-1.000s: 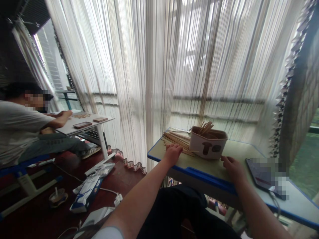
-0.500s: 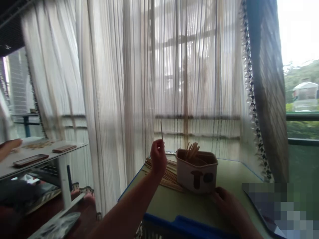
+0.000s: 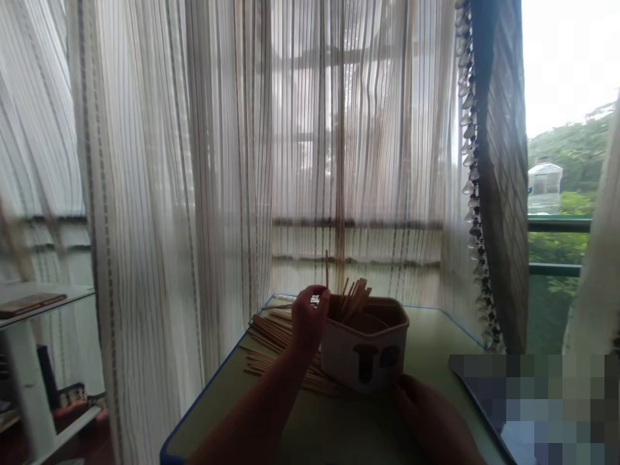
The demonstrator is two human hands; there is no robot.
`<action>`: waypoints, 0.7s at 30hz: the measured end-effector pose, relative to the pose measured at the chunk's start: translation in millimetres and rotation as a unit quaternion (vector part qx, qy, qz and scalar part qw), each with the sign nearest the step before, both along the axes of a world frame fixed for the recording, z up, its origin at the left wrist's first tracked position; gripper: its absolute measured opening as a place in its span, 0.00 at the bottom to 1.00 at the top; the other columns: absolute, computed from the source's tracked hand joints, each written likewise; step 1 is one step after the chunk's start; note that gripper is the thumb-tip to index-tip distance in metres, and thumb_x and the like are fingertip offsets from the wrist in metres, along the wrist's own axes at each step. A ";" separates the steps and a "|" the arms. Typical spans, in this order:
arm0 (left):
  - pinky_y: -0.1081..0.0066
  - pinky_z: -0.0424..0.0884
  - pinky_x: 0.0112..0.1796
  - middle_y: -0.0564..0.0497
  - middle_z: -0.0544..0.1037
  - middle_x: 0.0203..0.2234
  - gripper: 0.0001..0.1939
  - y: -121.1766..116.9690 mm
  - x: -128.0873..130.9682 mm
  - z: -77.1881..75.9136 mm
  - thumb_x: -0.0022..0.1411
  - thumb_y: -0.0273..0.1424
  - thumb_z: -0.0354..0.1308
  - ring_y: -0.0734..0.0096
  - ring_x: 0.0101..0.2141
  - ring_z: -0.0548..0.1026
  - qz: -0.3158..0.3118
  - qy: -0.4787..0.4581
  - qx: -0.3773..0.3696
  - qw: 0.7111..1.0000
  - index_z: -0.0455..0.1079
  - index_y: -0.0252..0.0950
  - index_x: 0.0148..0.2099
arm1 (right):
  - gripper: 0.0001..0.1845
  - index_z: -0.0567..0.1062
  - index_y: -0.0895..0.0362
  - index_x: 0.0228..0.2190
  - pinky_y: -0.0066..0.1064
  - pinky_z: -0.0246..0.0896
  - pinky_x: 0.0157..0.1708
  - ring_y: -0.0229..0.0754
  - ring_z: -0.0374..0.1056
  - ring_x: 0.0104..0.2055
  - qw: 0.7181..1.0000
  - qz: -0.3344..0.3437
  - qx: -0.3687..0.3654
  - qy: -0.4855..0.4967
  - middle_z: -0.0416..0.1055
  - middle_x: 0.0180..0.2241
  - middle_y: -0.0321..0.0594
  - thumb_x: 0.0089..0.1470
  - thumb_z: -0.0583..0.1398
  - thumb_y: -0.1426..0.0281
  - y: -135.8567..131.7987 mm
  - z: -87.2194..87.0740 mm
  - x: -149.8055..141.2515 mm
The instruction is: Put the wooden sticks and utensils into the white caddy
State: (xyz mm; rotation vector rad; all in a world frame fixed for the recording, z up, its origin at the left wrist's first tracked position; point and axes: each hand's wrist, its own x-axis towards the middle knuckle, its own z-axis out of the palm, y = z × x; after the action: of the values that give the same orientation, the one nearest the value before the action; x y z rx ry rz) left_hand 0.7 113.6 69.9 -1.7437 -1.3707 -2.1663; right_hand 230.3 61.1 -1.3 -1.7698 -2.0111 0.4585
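Observation:
My left hand (image 3: 309, 318) is raised over the left rim of a white box (image 3: 364, 352), its fingers pinched on a thin wooden stick (image 3: 327, 270) that points straight up. Several more sticks (image 3: 355, 298) lean inside the box. A loose pile of sticks (image 3: 271, 345) lies on the green table (image 3: 227, 403) to the left of the box. My right hand (image 3: 426, 413) rests on the table at the box's front right corner, fingers curled against it; whether it grips the box is unclear.
Sheer striped curtains (image 3: 217, 161) hang close behind the table. A dark curtain (image 3: 501, 194) with a beaded edge hangs at the right. A blurred flat device (image 3: 533, 400) lies on the table's right side. A second white table (image 3: 33, 303) stands at the far left.
The view swung right, away from the seated person. My left hand lifted a stick from the pile, then moved right and down over the box.

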 end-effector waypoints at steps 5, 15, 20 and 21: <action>0.60 0.70 0.42 0.49 0.78 0.30 0.04 1.4 -5.0 -6.8 0.54 0.29 0.57 0.64 0.36 0.74 0.043 0.086 0.003 0.995 0.74 0.36 0.32 | 0.24 0.76 0.50 0.36 0.37 0.60 0.38 0.54 0.70 0.45 1.000 -0.007 0.014 0.007 0.76 0.41 0.44 0.55 0.46 0.52 -0.5 -2.6 0.3; 0.61 0.70 0.42 0.49 0.79 0.30 0.05 -2.7 -2.0 -12.1 0.54 0.28 0.59 0.63 0.36 0.74 0.041 0.088 -0.003 0.995 0.76 0.37 0.30 | 0.25 0.76 0.51 0.35 0.36 0.59 0.39 0.52 0.70 0.43 0.999 -0.010 0.011 0.035 0.76 0.38 0.43 0.56 0.45 0.52 2.8 -7.6 3.6; 0.61 0.70 0.43 0.49 0.78 0.32 0.06 0.3 -2.9 -14.5 0.55 0.28 0.58 0.63 0.38 0.74 0.034 0.097 0.009 0.995 0.76 0.37 0.34 | 0.25 0.75 0.50 0.34 0.36 0.58 0.38 0.51 0.70 0.44 0.999 0.003 0.013 0.043 0.76 0.37 0.41 0.56 0.45 0.51 1.8 -7.5 5.1; 0.61 0.70 0.43 0.49 0.78 0.32 0.06 0.6 -2.9 -15.0 0.56 0.28 0.57 0.63 0.38 0.74 0.036 0.100 0.010 0.994 0.76 0.37 0.34 | 0.25 0.75 0.50 0.33 0.35 0.58 0.38 0.51 0.70 0.43 0.999 0.004 0.015 0.048 0.76 0.37 0.41 0.56 0.45 0.51 1.7 -7.6 5.4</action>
State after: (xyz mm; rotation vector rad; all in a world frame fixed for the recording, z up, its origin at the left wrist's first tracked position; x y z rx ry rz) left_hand -2.2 114.2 54.8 -1.8174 -1.3366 -1.9017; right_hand 235.7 62.8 -8.8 -1.6905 -1.9489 0.5024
